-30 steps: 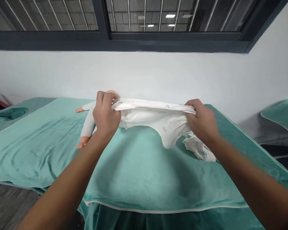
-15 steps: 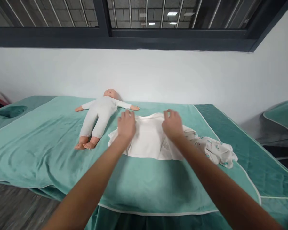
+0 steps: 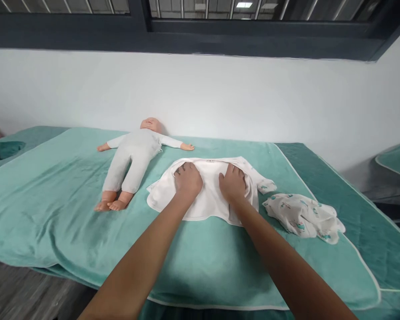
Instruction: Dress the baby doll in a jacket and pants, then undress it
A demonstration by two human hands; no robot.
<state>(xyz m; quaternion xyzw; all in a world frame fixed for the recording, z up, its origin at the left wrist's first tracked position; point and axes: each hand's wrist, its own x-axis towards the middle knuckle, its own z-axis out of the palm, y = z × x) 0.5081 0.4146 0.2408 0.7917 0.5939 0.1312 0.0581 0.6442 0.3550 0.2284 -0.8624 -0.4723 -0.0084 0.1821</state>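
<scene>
A small white baby shirt (image 3: 208,209) lies spread on the green bed cover, its inside and a neck label showing at the top. My left hand (image 3: 188,181) is on the left part of the shirt, fingers curled on the cloth at the edge of its opening. On the right part my right hand (image 3: 233,183) is closed on the cloth in the same way; the fingertips of both hands are partly hidden. A patterned sleeve (image 3: 266,186) sticks out to the right. Left of the shirt, a baby doll (image 3: 135,151) with a white cloth body lies on its back.
A crumpled white baby garment with a green print (image 3: 305,218) lies right of the shirt. The green cover (image 3: 70,200) has pale piping along its edges. Behind the bed rise a white wall (image 3: 220,98) and a dark window frame (image 3: 253,40) with bars.
Both hands have moved from the shirt's top edge down onto its inner area, and the shirt is spread wider. The printed garment now lies apart from it. The view has tilted slightly downward.
</scene>
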